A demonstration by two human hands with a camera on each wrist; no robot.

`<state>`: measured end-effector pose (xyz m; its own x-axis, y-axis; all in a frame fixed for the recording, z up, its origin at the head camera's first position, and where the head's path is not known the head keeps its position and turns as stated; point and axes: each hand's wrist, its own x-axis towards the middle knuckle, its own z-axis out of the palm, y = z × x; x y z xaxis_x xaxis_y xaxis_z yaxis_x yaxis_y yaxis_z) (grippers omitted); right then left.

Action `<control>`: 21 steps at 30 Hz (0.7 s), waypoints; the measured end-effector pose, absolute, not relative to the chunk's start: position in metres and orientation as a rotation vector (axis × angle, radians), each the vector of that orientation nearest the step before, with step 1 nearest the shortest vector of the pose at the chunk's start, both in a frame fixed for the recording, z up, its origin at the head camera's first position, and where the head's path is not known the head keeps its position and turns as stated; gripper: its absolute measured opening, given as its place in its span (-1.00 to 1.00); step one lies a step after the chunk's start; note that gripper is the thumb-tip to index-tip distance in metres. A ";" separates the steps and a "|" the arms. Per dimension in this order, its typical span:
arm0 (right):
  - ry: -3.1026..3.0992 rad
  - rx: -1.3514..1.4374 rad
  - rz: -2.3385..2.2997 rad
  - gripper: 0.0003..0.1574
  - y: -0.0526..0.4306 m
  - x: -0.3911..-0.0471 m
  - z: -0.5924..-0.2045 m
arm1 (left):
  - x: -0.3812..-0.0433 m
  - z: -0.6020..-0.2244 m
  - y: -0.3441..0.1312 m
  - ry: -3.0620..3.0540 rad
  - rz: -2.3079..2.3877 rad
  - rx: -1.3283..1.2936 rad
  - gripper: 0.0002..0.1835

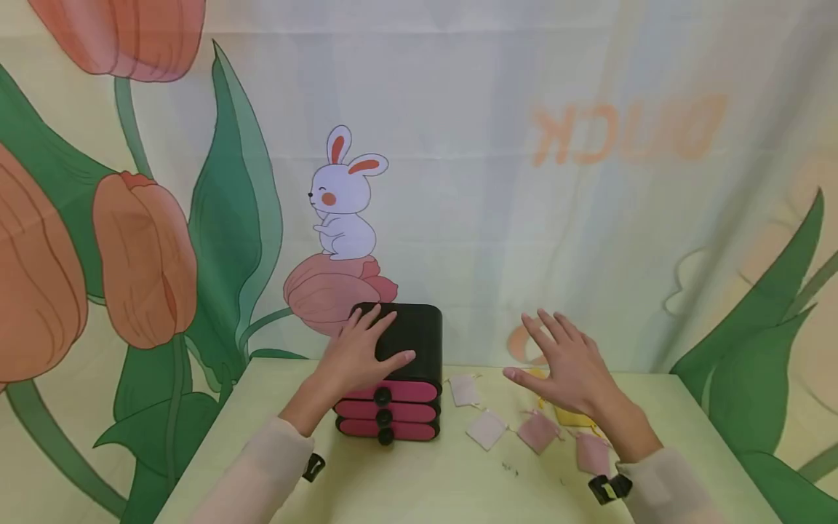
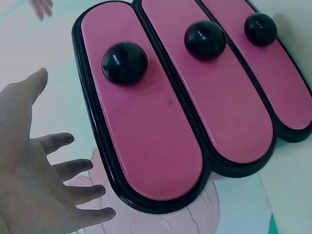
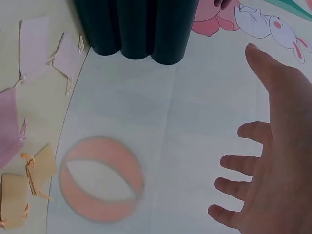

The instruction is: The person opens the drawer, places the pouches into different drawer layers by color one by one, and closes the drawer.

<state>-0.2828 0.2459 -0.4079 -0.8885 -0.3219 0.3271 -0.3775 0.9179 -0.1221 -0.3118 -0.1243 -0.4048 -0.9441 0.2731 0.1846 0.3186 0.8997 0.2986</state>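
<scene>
A black cabinet (image 1: 422, 331) with three stacked pink drawers (image 1: 415, 391), each with a round black knob (image 2: 125, 64), stands left of centre on the table. My left hand (image 1: 360, 356) hovers by its upper left side, fingers spread and thumb out; the left wrist view shows a gap between hand and cabinet. Raised over the right side, my right hand (image 1: 569, 367) has its fingers spread and holds nothing. Below and beside it lie small drawstring pouches: pale ones (image 1: 487, 429), pink ones (image 1: 539, 431) and yellow ones (image 1: 576, 417), partly hidden by the hand.
Tiny dark bits (image 1: 511, 469) lie on the pale yellow table (image 1: 458, 495) in front of the pouches. Right behind the table hangs a printed curtain (image 1: 471, 218) with tulips and a rabbit. A black clip (image 1: 610, 489) sits at the right cuff.
</scene>
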 end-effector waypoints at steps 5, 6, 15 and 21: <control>-2.701 0.569 0.420 0.13 0.236 -0.276 -0.411 | -0.316 -0.410 -0.146 -2.903 -0.632 -0.423 -0.03; -2.694 0.583 0.485 0.10 0.233 -0.273 -0.411 | -0.316 -0.411 -0.152 -2.898 -0.683 -0.410 -0.03; -2.625 0.627 1.137 -0.26 0.178 -0.245 -0.428 | -0.324 -0.424 -0.199 -2.853 -1.389 -0.209 -0.03; -2.706 0.580 1.519 -0.37 0.128 -0.237 -0.454 | -0.334 -0.440 -0.206 -2.811 -1.796 0.023 0.02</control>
